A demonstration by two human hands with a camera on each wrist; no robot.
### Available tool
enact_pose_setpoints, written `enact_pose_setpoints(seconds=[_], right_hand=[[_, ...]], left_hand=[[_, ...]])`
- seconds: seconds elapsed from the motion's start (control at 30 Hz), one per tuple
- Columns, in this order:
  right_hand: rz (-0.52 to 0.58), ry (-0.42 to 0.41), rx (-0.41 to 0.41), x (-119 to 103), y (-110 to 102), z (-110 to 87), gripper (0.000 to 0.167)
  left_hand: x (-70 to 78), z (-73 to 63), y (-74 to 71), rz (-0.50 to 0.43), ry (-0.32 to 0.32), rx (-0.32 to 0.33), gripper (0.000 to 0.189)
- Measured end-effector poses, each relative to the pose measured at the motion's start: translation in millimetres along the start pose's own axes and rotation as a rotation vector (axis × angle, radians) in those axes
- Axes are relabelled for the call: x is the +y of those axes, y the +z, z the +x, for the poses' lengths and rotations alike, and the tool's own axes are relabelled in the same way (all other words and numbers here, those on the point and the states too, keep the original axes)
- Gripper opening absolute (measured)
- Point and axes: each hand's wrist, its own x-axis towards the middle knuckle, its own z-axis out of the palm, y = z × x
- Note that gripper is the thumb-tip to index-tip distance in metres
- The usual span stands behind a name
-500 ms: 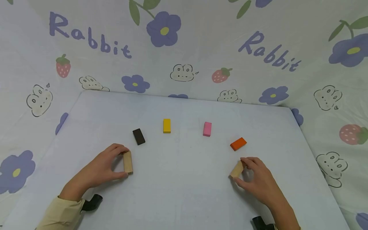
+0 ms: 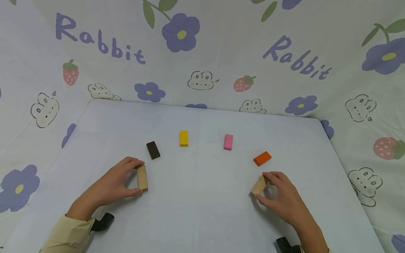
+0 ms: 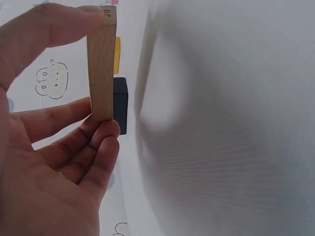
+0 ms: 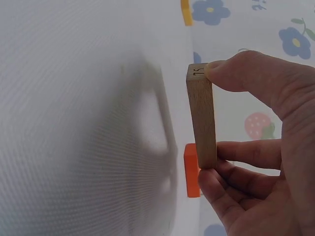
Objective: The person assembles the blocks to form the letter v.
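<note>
Beige cloth makes up the sleeve (image 2: 68, 233) at the near left, with a black wrist device (image 2: 102, 222) beside its cuff; a second black device (image 2: 286, 246) sits by the other wrist at the bottom edge. Under both arms spreads a white tabletop (image 2: 202, 218).

Next come the hands, on either side of the middle. On its side, the right hand (image 2: 281, 198) pinches a pale wooden block (image 2: 259, 185) by its two ends, thumb on the nearer end and fingertips on the farther one, the block leaning outward at its far end. The left hand (image 2: 112, 184) grips another, the left-hand wooden block (image 2: 142, 178), in the same way, this one nearly in line with the view. Both wrist views show the pieces held clear of the tabletop, shadows falling on it. Each thumb presses an end bearing dark marks, partly covered and hard to read.

Beyond the hands, four painted blocks lie on the tabletop in a shallow arc, well apart. An orange block (image 2: 262, 159) lies slanted just past the right fingers; a black block (image 2: 153, 150) lies tilted past the left ones. Farther in are a pink block (image 2: 228, 142) and a yellow block (image 2: 184, 138).

Behind the far edge rises a white cloth (image 2: 221, 42) printed with purple flowers, strawberries, rabbits and the word "Rabbit".
</note>
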Motion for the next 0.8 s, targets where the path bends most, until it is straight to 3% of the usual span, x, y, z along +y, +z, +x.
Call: enact_pose_setpoints(seconds=[0.8], right_hand=[[0.026, -0.047, 0.009, -14, 2, 3.4, 0.07]], left_hand=[[8.3, 10.7, 2.6, -0.008, 0.043, 0.006, 0.071]])
